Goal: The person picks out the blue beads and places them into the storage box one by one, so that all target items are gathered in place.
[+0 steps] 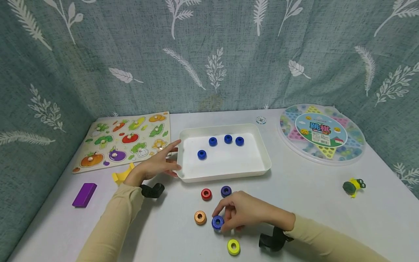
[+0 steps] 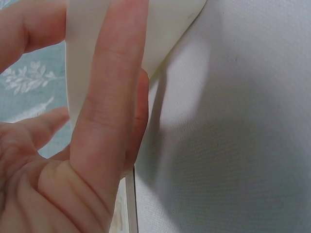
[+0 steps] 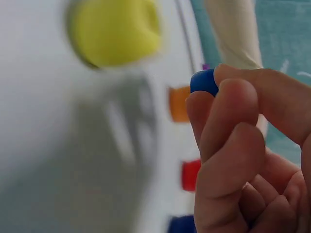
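Between thumb and index finger, my right hand (image 1: pixel 247 211) pinches a blue ring bead (image 1: pixel 217 222), which also shows at the fingertips in the right wrist view. Around it on the cloth are a dark blue bead (image 1: pixel 226 191), a red bead (image 1: pixel 206 194), an orange bead (image 1: pixel 200 217) and a yellow bead (image 1: pixel 233 247). Fairly straight fingers of my left hand (image 1: pixel 155 163) touch the left side of a white tray (image 1: pixel 226 177). Several blue beads (image 1: pixel 202 155) lie inside that tray. In the left wrist view, the fingers rest against the tray's outer wall (image 2: pixel 82 58).
A vegetable puzzle board (image 1: pixel 131 138) lies left of the tray, with a yellow piece (image 1: pixel 122 176) and a purple block (image 1: pixel 84 195) nearby. At the right are a round board-game case (image 1: pixel 322 134) and a small toy figure (image 1: pixel 353 186). A patterned curtain (image 1: pixel 209 54) hangs behind.
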The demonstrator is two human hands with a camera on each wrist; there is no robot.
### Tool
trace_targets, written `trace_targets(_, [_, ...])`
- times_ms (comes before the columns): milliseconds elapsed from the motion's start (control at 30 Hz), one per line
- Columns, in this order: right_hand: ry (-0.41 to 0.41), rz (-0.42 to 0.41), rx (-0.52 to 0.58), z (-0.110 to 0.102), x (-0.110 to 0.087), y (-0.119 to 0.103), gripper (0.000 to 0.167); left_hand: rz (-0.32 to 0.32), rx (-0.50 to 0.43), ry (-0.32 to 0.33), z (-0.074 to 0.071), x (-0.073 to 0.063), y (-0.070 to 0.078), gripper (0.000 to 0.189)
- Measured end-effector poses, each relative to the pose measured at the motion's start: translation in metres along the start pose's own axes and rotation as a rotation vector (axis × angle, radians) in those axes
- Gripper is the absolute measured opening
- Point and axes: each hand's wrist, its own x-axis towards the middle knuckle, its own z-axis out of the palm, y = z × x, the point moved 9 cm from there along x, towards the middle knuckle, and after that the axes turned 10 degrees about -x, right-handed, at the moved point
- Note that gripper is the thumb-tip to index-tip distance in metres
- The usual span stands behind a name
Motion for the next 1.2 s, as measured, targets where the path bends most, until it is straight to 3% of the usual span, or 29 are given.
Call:
trace_targets(267, [0.152,-0.026,-0.074,-0.072,0.008,-0.022,0.03,0.003,0.003,-0.005,-0.001,0.0,-0.001,0.093])
trace_targets(500, [0.309,0.079,-0.091,-0.149,0.025,-0.03,0.035,-0.021,0.011,0.011,-0.005,0.001,-0.005,0.092])
trace_targets(667, [0.353,0.163,-0.121,-0.185,0.04,-0.015,0.037,-0.024,0.009,0.009,-0.004,0.001,-0.003,0.091])
trace_targets(900, [0.321,0.252,-0.12,-0.198,0.06,0.017,0.04,-0.009,0.013,0.001,-0.003,0.003,0.0,0.092])
trace_targets(1200, [0.203,0.316,-0.15,-0.179,0.079,0.048,0.04,-0.012,0.007,0.01,-0.004,0.0,-0.002,0.092])
